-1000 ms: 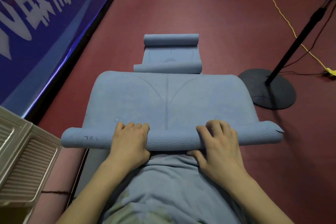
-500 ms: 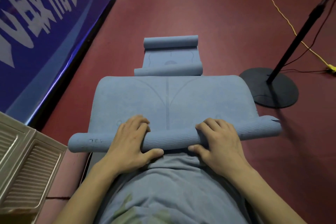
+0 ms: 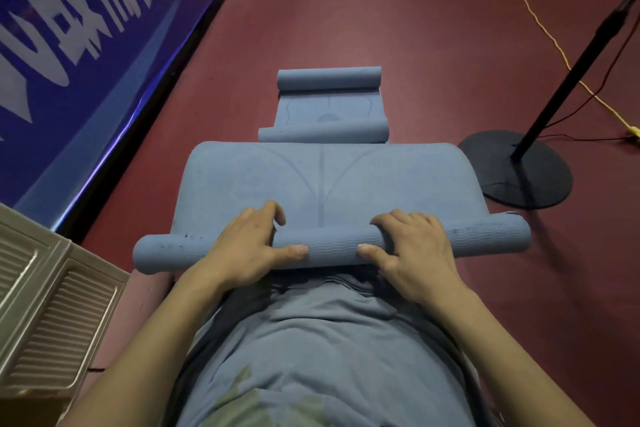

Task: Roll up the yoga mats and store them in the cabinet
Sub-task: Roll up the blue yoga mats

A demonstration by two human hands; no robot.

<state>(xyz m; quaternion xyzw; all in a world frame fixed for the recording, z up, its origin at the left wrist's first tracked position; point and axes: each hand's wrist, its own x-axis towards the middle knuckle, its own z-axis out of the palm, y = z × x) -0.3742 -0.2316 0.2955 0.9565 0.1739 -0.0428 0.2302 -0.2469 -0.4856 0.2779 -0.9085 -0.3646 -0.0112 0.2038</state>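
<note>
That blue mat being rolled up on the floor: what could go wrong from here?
The roll already looks skewed, its left end nearer the person than its right, so it may coil into a cone. Both hands, left and right, hold only the middle, so the free ends could loosen. The second mat lies just beyond the flat part, and the roll may run into it.

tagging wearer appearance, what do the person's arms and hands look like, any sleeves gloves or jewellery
Both forearms are bare with no sleeve in view. The left hand and right hand wear no gloves, rings or watch that can be seen. Fingernails are short and unpainted. The person wears a blue-grey shirt.
</note>
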